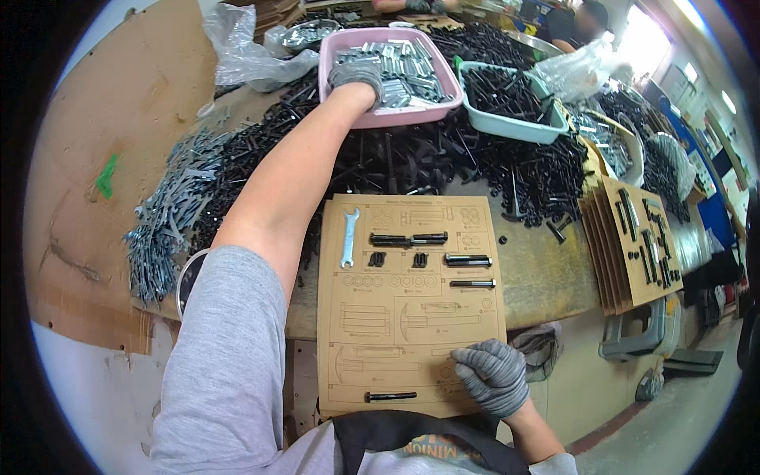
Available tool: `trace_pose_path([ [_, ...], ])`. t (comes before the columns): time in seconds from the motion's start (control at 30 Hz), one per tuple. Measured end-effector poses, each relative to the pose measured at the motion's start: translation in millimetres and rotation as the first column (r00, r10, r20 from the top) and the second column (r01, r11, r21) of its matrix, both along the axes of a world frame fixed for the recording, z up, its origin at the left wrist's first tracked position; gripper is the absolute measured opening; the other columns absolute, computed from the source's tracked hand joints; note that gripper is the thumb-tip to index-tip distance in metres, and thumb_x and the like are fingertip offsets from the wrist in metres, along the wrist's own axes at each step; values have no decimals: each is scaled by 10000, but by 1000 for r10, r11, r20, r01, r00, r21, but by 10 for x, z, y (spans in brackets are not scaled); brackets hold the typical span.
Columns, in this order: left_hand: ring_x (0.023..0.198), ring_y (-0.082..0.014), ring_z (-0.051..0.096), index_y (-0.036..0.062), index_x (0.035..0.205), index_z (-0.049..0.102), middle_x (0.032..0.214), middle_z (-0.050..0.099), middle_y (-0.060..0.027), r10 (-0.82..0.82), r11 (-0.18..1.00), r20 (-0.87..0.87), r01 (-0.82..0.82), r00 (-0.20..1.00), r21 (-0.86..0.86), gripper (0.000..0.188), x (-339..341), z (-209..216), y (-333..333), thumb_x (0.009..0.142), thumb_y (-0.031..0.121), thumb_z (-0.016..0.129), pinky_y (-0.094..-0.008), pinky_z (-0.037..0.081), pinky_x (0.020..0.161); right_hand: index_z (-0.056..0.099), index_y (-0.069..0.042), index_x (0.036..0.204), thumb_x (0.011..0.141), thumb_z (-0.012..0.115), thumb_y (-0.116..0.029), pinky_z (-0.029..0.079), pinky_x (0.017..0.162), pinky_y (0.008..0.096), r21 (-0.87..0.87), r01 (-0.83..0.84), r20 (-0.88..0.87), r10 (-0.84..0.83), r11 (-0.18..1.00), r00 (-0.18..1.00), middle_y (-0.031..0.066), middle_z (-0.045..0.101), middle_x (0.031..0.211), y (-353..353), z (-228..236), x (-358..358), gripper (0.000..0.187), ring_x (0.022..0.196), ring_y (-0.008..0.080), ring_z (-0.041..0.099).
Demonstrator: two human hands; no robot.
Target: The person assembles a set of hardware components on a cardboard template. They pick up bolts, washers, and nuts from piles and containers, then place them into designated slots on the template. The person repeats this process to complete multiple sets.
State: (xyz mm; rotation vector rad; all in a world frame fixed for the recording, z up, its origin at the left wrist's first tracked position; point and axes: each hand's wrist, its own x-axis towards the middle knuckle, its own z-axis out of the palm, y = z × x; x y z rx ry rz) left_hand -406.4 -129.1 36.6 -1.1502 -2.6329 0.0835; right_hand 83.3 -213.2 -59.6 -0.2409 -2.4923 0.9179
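My left hand (pixel 356 73), in a grey knitted glove, reaches far forward into a pink basin (pixel 327 67) of short silver metal tubes (pixel 408 67). Its fingers are hidden among the tubes. Close to me, my right hand (pixel 492 377), gloved too, is closed over the lower right of a printed cardboard sheet (pixel 419 321); whatever its fingers hold, if anything, is hidden. On the sheet lie a silver open-ended wrench (pixel 349 237), black bolts (pixel 408 239), two small clusters of black nuts (pixel 378 260), more bolts (pixel 468 260) at the right, and a single bolt (pixel 391 397) near its lower edge.
A light-blue basin (pixel 522 129) of black bolts stands beside the pink one. Piles of black hardware (pixel 396 162) surround both, with loose wrenches (pixel 170 218) at the left. Filled cardboard sheets (pixel 633 245) stand stacked at the right. Other people (pixel 574 28) are at the far side.
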Motion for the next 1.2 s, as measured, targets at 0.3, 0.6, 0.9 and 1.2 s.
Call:
trace_pose_path([
  [0.3, 796, -266, 635, 50, 959, 663, 894, 662, -159, -445, 805, 182, 303, 877, 510, 349, 986, 210, -540, 792, 357, 671, -390, 498, 735, 702, -47, 920, 805, 675, -98, 497, 638, 313, -69, 317, -66, -322, 946, 945, 102, 644, 749, 444, -234, 239, 129, 659, 237, 616],
  [0.6, 816, -255, 623, 75, 951, 703, 889, 672, -91, -640, 766, 523, 526, 563, 370, 187, 2828, -1140, -1873, 812, 198, 678, -343, 512, 760, 701, -28, 945, 819, 676, -89, 489, 626, 278, -286, 324, -27, -346, 902, 938, 104, 657, 759, 528, -493, 55, 142, 640, 159, 593],
  [0.9, 817, -245, 577, 109, 936, 702, 839, 635, -60, -692, 715, 314, 560, 650, 418, 169, 2917, -1374, -1654, 816, 220, 660, -366, 485, 737, 700, -44, 948, 812, 688, -107, 516, 671, 298, -106, 257, -117, -269, 960, 956, 121, 678, 812, 685, -495, -33, 150, 713, 189, 646],
  [1.2, 868, -301, 602, 54, 1043, 652, 923, 629, -130, -669, 739, 466, 449, 578, 503, 325, 2886, -1279, -1669, 787, 247, 703, -386, 495, 797, 634, -67, 1080, 850, 605, -277, 504, 805, 420, 174, 612, 96, -632, 771, 769, 171, 672, 962, 2226, -449, -1223, 313, 904, 346, 641],
])
